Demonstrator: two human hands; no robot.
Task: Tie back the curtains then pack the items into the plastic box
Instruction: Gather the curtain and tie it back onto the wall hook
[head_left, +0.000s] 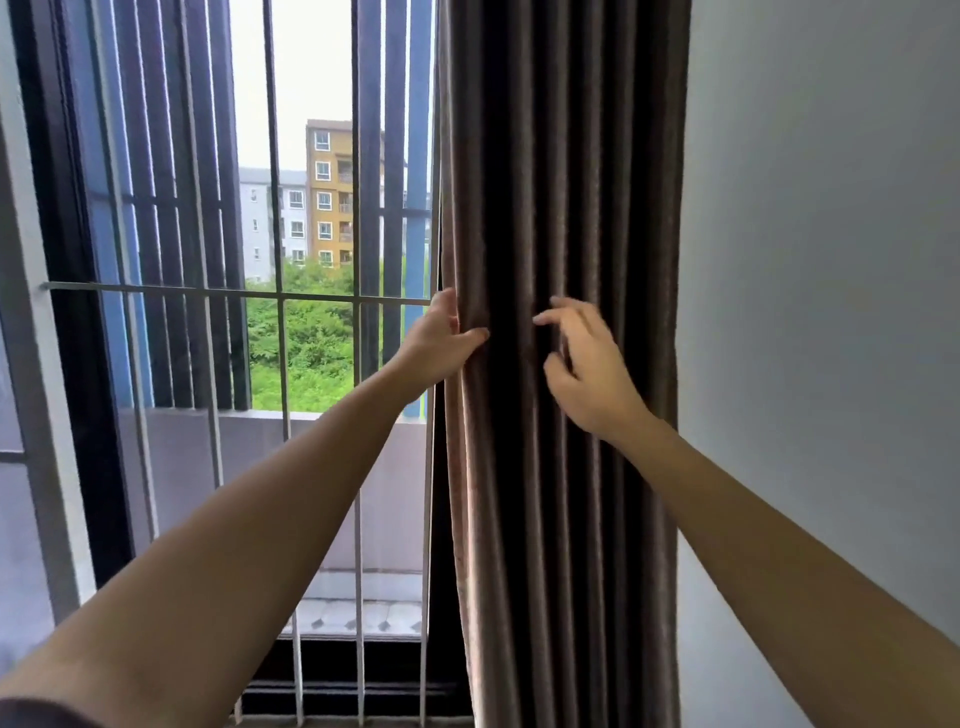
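So: left hand (441, 338) pinches curtain (561, 156) edge; right hand (587, 374) fingers (563, 306) spread loosely at folds.

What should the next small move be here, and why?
Probably close the right hand round the curtain folds: the left hand pinches its window-side edge, while the right one's fingers are spread in front of the loose pleats, apparently gripping nothing.

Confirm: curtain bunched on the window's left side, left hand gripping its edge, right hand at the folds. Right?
Not quite. The curtain is bunched on the right side of the window, next to the wall, not on the left; the head view shows it. The rest holds: the left hand grips its edge and the right hand is at the folds.
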